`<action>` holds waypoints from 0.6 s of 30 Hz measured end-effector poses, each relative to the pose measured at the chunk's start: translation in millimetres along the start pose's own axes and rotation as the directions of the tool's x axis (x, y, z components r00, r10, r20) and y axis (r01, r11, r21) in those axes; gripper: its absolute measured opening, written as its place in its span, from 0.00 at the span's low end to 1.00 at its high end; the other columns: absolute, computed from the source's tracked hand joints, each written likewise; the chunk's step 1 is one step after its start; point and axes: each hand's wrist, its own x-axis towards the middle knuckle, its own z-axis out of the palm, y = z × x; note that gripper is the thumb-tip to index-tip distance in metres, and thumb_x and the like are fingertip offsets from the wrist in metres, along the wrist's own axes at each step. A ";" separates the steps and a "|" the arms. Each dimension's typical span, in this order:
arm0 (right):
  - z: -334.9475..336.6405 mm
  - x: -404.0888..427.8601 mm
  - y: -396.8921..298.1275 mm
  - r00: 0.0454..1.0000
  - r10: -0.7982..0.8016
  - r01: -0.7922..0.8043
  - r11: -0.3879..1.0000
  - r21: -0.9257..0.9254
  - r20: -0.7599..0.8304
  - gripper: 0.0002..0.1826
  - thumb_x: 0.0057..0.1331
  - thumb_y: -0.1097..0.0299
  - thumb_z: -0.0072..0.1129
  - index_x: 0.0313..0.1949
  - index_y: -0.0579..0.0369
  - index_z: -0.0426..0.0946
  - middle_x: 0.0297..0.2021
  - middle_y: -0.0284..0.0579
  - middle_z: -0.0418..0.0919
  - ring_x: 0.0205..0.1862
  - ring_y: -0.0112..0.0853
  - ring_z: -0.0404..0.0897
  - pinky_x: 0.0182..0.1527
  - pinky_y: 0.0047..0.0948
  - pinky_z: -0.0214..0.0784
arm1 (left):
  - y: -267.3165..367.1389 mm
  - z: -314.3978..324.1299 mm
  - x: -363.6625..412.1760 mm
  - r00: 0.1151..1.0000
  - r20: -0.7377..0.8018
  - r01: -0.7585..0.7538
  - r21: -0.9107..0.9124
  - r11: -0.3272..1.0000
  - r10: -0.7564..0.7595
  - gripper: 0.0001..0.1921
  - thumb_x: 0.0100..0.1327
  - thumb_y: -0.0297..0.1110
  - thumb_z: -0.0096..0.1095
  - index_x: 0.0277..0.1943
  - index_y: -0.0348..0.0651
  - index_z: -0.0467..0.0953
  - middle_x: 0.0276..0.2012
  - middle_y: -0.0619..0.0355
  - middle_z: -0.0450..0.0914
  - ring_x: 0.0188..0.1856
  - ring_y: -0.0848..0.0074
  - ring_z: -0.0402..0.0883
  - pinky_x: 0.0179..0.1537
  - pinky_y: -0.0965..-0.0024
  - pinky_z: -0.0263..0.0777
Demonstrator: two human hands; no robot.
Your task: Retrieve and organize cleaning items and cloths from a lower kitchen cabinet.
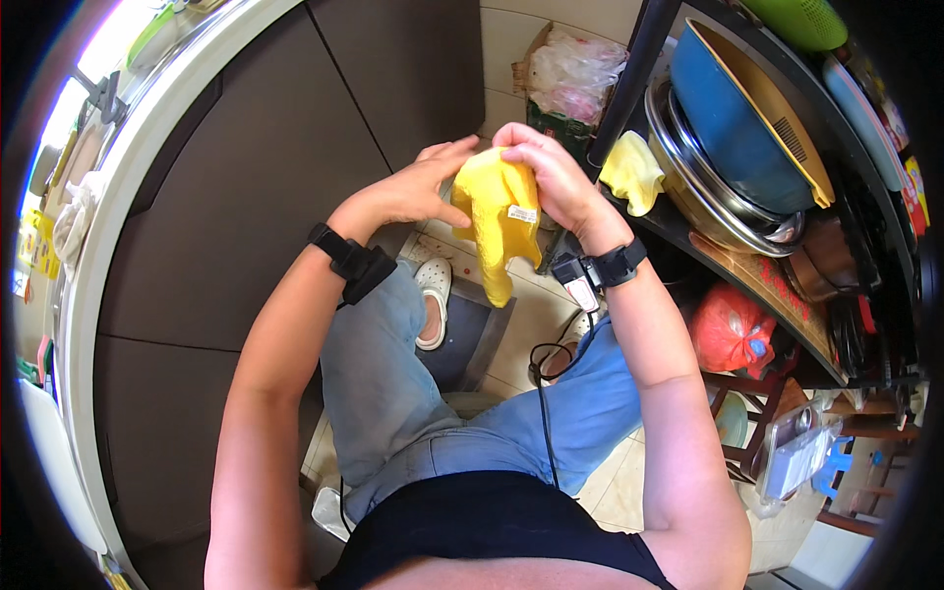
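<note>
A yellow cloth point(498, 214) with a small white tag hangs in front of me, above the floor. My right hand point(549, 173) grips its upper edge between thumb and fingers. My left hand point(420, 184) is at the cloth's left side, its fingers spread and slightly blurred; the thumb is close to the cloth, and I cannot tell whether it touches. A paler yellow cloth point(633, 173) hangs at the shelf's edge, to the right of my right hand.
Dark cabinet doors point(243, 221) and a pale counter edge point(85, 310) run along the left. At right, a black shelf holds a blue basin point(737, 118), metal basins point(693, 177) and a red plastic bag point(731, 328). A box of plastic bags point(575, 74) stands behind. A black cable point(543, 413) hangs down.
</note>
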 end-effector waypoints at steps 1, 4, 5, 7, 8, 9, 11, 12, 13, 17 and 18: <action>0.5 -0.2 -3.1 1.000 -0.015 0.013 0.993 0.120 0.020 0.05 0.65 0.72 0.47 0.39 0.56 0.72 0.34 0.35 0.73 0.38 0.23 0.74 0.45 0.23 0.69 | -2.5 -4.3 2.4 1.000 -0.001 0.000 -0.001 1.000 0.000 0.41 0.51 0.31 0.73 0.68 0.41 0.59 0.67 0.48 0.62 0.67 0.62 0.63 0.67 0.65 0.55; -6.2 0.8 -11.0 0.999 -0.031 0.042 0.959 0.279 -0.042 0.16 0.72 0.57 0.45 0.51 0.55 0.70 0.42 0.40 0.77 0.46 0.27 0.77 0.49 0.26 0.70 | -5.8 -24.4 1.6 0.983 0.094 0.182 -0.627 0.758 -0.158 0.20 0.62 0.31 0.64 0.55 0.33 0.73 0.48 0.58 0.81 0.48 0.75 0.80 0.56 0.70 0.70; -6.9 -0.9 -12.2 0.999 0.024 -0.011 0.953 0.302 -0.039 0.23 0.73 0.49 0.42 0.56 0.54 0.68 0.45 0.42 0.78 0.48 0.28 0.77 0.51 0.27 0.69 | -10.5 -29.0 -2.9 0.984 -0.049 0.062 -0.808 0.585 -0.172 0.19 0.63 0.31 0.62 0.55 0.33 0.73 0.48 0.54 0.81 0.50 0.72 0.80 0.56 0.68 0.71; -17.0 2.9 6.5 0.991 0.117 -0.124 0.984 0.124 0.062 0.35 0.71 0.37 0.34 0.63 0.52 0.62 0.51 0.45 0.77 0.53 0.30 0.75 0.56 0.30 0.64 | -13.3 -50.3 -6.4 0.941 -0.172 -0.096 -0.962 0.257 -0.291 0.17 0.66 0.33 0.59 0.55 0.33 0.73 0.48 0.51 0.81 0.49 0.69 0.82 0.55 0.66 0.74; -18.6 0.4 21.2 0.980 0.186 -0.187 0.982 0.009 0.075 0.41 0.69 0.31 0.30 0.67 0.51 0.57 0.55 0.46 0.75 0.58 0.32 0.72 0.59 0.33 0.59 | -13.6 -60.2 -7.5 0.933 -0.144 -0.095 -0.982 0.161 -0.331 0.18 0.67 0.35 0.58 0.55 0.33 0.72 0.48 0.50 0.81 0.49 0.67 0.82 0.54 0.65 0.75; -20.3 2.2 46.5 0.966 0.248 -0.245 0.968 -0.050 0.070 0.44 0.67 0.28 0.30 0.67 0.53 0.59 0.59 0.47 0.72 0.60 0.33 0.69 0.62 0.35 0.57 | -15.0 -66.9 -6.6 0.924 -0.111 -0.095 -0.994 0.062 -0.366 0.18 0.68 0.37 0.57 0.55 0.33 0.72 0.49 0.48 0.81 0.49 0.65 0.82 0.54 0.64 0.76; 7.7 -5.6 57.5 0.953 0.235 -0.228 0.972 -0.060 0.190 0.42 0.68 0.31 0.34 0.65 0.55 0.63 0.61 0.47 0.70 0.63 0.32 0.67 0.65 0.36 0.54 | -20.5 -73.9 -14.6 0.888 -0.136 -0.100 -0.989 0.104 -0.439 0.19 0.69 0.40 0.55 0.55 0.34 0.72 0.49 0.48 0.81 0.48 0.64 0.83 0.52 0.64 0.77; 9.3 -5.8 59.0 0.954 0.228 -0.221 0.974 -0.056 0.195 0.42 0.68 0.31 0.34 0.65 0.55 0.63 0.61 0.47 0.70 0.63 0.32 0.67 0.65 0.36 0.54 | -19.6 -75.4 -17.9 0.859 -0.136 -0.102 -0.990 0.095 -0.493 0.19 0.70 0.40 0.55 0.56 0.33 0.72 0.50 0.48 0.80 0.49 0.64 0.82 0.53 0.64 0.76; 8.7 -6.0 61.2 0.884 0.425 -0.448 0.889 0.091 0.195 0.38 0.69 0.36 0.39 0.63 0.56 0.65 0.60 0.47 0.71 0.63 0.32 0.68 0.65 0.35 0.56 | -18.9 -77.1 -20.3 0.827 -0.135 -0.105 -0.991 0.086 -0.545 0.20 0.70 0.41 0.54 0.56 0.33 0.72 0.50 0.48 0.80 0.50 0.65 0.82 0.54 0.63 0.76; 0.8 -7.7 61.3 0.781 0.576 -0.618 0.769 0.163 0.242 0.27 0.70 0.55 0.52 0.62 0.60 0.67 0.57 0.47 0.74 0.58 0.30 0.74 0.59 0.31 0.68 | -19.9 -80.6 -28.2 0.756 -0.173 -0.124 -0.985 0.122 -0.632 0.20 0.70 0.41 0.54 0.55 0.32 0.72 0.51 0.48 0.79 0.51 0.65 0.81 0.55 0.63 0.74; -3.0 -6.6 59.0 0.795 0.567 -0.595 0.798 0.096 0.216 0.24 0.69 0.62 0.56 0.60 0.63 0.68 0.52 0.45 0.78 0.50 0.30 0.80 0.53 0.28 0.73 | -21.6 -81.4 -30.2 0.712 -0.194 -0.097 -0.979 0.179 -0.675 0.19 0.71 0.40 0.53 0.54 0.32 0.72 0.51 0.48 0.79 0.50 0.65 0.81 0.55 0.64 0.74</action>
